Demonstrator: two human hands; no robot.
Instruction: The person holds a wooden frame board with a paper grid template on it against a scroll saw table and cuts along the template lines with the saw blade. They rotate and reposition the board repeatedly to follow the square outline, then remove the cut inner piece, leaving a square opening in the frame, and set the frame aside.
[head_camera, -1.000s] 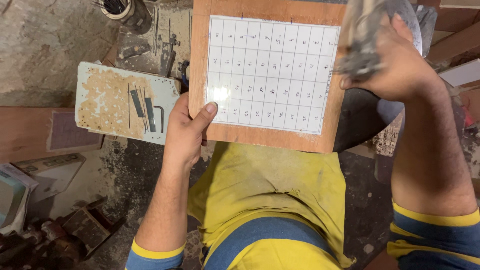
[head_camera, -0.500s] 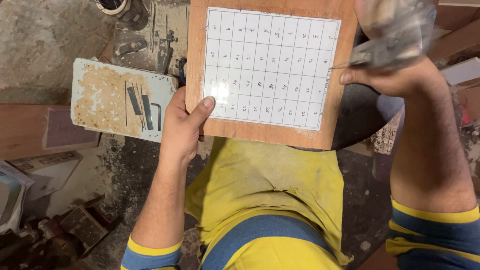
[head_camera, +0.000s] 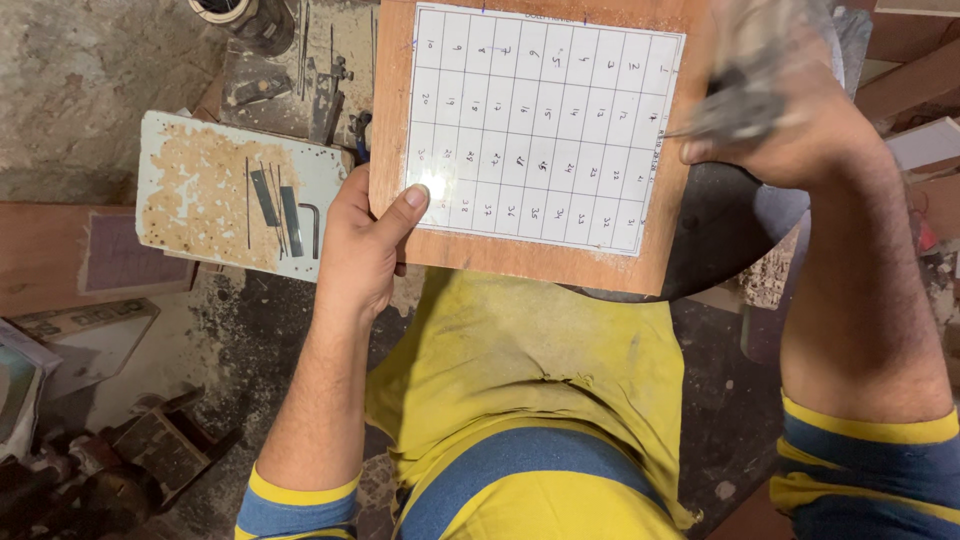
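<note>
— Where's the wooden board (head_camera: 520, 255), and who has hold of it?

— It lies over the person's lap, above the yellow shirt (head_camera: 520, 370). The left hand (head_camera: 360, 250) grasps the board's lower left edge — thumb pressed on top, at the corner of the white grid sheet (head_camera: 545, 125) stuck to the board, fingers wrapped underneath.

— And the other hand?

— The right hand (head_camera: 790, 130) is at the board's right edge, clenched around something greyish. It's too blurred to name; I can't tell what the tool is, only that the fist is closed on it.

— What's on the sheet?

— Ruled squares, each with a small handwritten mark. It covers most of the board, leaving a bare wooden margin at the left and along the bottom.

— Anything beside the board?

— Just left of the board, behind the left hand, sits a pale worn panel (head_camera: 200, 190) with a hex key (head_camera: 312, 225) and a couple of thin metal strips (head_camera: 278, 200) lying on it. Under the board's right corner there's a dark round object (head_camera: 720, 240), partly hidden.
</note>
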